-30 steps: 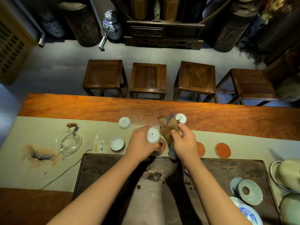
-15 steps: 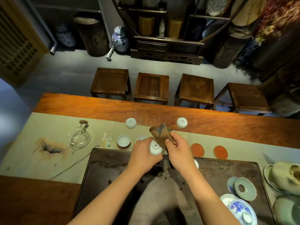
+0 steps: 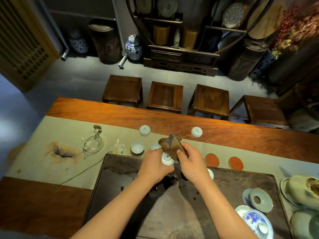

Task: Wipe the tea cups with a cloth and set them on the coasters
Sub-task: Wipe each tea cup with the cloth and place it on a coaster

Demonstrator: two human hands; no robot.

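Observation:
My left hand grips a small white tea cup, base turned up toward me. My right hand holds a brown cloth pressed against the cup's far side. One white cup stands upright on a coaster at the left, and another cup peeks out behind my left hand. Two cups lie upside down farther back, one on the runner and one on the wood. Two red coasters lie bare to the right. A further cup's edge shows beside my right wrist.
A dark stone tea tray lies under my arms. A glass pitcher stands at the left on the beige runner. Lids and blue-white saucers sit at the tray's right end, pale ceramic vessels beyond. Several wooden stools line the table's far side.
Both hands came together, so the cloth now touches the cup. The view tilted up, showing more of the room.

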